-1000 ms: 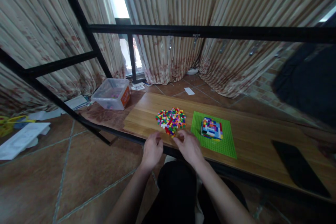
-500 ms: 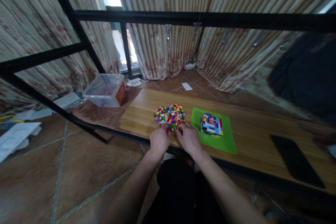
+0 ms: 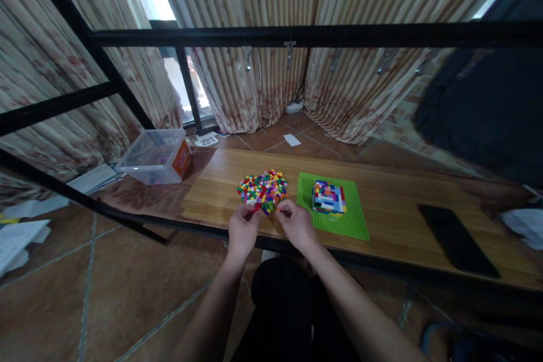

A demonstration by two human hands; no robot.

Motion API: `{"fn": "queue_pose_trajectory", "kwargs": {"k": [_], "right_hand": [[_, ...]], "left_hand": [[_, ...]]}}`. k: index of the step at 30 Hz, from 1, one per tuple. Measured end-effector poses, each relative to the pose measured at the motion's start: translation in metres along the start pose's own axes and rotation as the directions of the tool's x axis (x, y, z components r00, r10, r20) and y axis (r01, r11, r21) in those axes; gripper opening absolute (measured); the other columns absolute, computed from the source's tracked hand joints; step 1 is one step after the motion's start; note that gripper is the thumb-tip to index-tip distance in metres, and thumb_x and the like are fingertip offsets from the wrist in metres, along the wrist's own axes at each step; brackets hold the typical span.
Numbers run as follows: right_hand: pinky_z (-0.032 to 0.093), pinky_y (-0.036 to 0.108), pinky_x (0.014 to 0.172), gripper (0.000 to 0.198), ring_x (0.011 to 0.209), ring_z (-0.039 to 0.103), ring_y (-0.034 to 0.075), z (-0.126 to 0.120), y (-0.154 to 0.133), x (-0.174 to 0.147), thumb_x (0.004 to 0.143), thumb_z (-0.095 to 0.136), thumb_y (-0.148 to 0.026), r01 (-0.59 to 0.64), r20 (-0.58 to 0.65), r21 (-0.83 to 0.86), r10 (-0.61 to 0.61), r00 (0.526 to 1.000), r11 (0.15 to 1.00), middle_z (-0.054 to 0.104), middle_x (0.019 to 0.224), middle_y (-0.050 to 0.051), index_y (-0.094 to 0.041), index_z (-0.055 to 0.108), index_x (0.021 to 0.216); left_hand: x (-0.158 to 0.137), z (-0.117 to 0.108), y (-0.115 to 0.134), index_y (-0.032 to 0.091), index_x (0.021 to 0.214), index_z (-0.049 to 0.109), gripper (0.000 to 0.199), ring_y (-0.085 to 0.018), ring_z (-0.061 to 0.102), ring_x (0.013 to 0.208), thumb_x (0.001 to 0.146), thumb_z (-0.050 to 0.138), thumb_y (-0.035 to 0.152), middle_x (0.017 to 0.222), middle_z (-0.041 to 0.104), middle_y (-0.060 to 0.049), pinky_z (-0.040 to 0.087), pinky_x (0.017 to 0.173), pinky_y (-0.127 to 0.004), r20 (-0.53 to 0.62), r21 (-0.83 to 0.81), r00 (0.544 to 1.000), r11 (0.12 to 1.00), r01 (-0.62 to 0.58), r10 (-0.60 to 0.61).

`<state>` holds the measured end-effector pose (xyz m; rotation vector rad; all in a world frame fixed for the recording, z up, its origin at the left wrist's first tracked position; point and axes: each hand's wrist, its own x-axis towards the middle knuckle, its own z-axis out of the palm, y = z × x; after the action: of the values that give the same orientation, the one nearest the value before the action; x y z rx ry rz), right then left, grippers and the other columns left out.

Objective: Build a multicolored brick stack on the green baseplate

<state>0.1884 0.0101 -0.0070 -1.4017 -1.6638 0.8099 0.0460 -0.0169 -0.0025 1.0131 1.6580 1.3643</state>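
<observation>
Bricks are being picked from the pile of small bricks (image 3: 263, 191), judging from how both hands meet at its near edge. The left hand (image 3: 241, 230) and the right hand (image 3: 296, 224) lie on the wooden worktop (image 3: 394, 215), fingers curled toward each other. Each seems to pinch something small from the pile, but the pieces are too tiny here to be sure.

Just right of the pile lies the green baseplate (image 3: 333, 212), and on it stands a partly built block of many colours (image 3: 328, 197). The right hand is near the baseplate's left edge but apart from it. A next move would need a firm pinch on one brick and a careful lift, because the loose bricks lie close together and may scatter.

At the far left end stands a clear plastic box (image 3: 154, 156) with an orange label; a few coloured pieces show dimly inside. A dark flat slab (image 3: 456, 240) lies on the right part.
</observation>
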Motion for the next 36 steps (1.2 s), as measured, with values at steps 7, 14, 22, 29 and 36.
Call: {"fn": "queue_pose_trajectory", "kwargs": {"k": [7,14,22,29,36], "right_hand": [[0.053,0.034,0.074,0.018,0.076,0.068,0.019,-0.045,-0.015,-0.034,0.075,0.068,-0.035,-0.065,-0.120,0.448,0.132,0.984,0.892,0.075,0.081,0.002,-0.022,0.074,0.086],[0.053,0.034,0.078,0.018,0.079,0.068,0.019,-0.091,-0.008,-0.068,0.073,0.073,-0.035,-0.143,-0.167,0.464,0.245,0.955,0.874,0.075,0.084,0.003,-0.023,0.078,0.086],[0.053,0.033,0.075,0.024,0.078,0.068,0.020,-0.122,0.017,-0.071,0.074,0.073,-0.041,-0.194,-0.121,0.453,0.276,0.954,0.870,0.075,0.085,0.005,-0.021,0.078,0.088],[0.052,0.039,0.085,0.030,0.088,0.069,0.024,-0.146,0.034,-0.065,0.076,0.071,-0.046,-0.211,-0.177,0.380,0.295,0.939,0.901,0.076,0.093,0.008,-0.021,0.078,0.090],[0.052,0.034,0.079,0.026,0.087,0.067,0.022,-0.170,0.041,-0.049,0.086,0.062,-0.043,-0.046,-0.348,0.120,0.085,0.934,0.992,0.073,0.091,0.006,-0.022,0.076,0.092]], "left_hand": [[-0.046,0.023,0.027,0.015,0.096,0.062,0.037,-0.007,0.059,0.060,0.062,0.075,0.023,0.075,0.062,0.002,0.043,0.053,-0.017,0.413,-0.484,0.857,0.723,0.493,-0.308],[-0.085,0.067,0.043,0.014,0.080,0.061,0.035,-0.004,0.047,0.052,0.069,0.077,0.042,0.072,0.057,0.002,0.032,0.043,-0.016,0.608,-0.384,0.772,0.782,0.490,-0.185],[-0.084,0.102,0.032,0.015,0.083,0.061,0.025,-0.006,0.041,0.048,0.087,0.055,0.039,0.065,0.053,0.003,0.032,0.048,-0.020,0.625,-0.094,0.781,0.993,0.074,0.001],[-0.080,0.127,0.052,0.018,0.088,0.064,0.021,-0.013,0.053,0.067,0.092,0.048,0.030,0.074,0.060,0.000,0.039,0.064,-0.025,0.630,0.090,0.756,0.951,-0.296,0.175],[-0.073,0.161,0.074,0.017,0.080,0.064,0.020,-0.011,0.049,0.058,0.090,0.049,0.025,0.064,0.056,0.001,0.034,0.058,-0.025,0.589,0.111,0.770,0.919,-0.377,0.245]]}}
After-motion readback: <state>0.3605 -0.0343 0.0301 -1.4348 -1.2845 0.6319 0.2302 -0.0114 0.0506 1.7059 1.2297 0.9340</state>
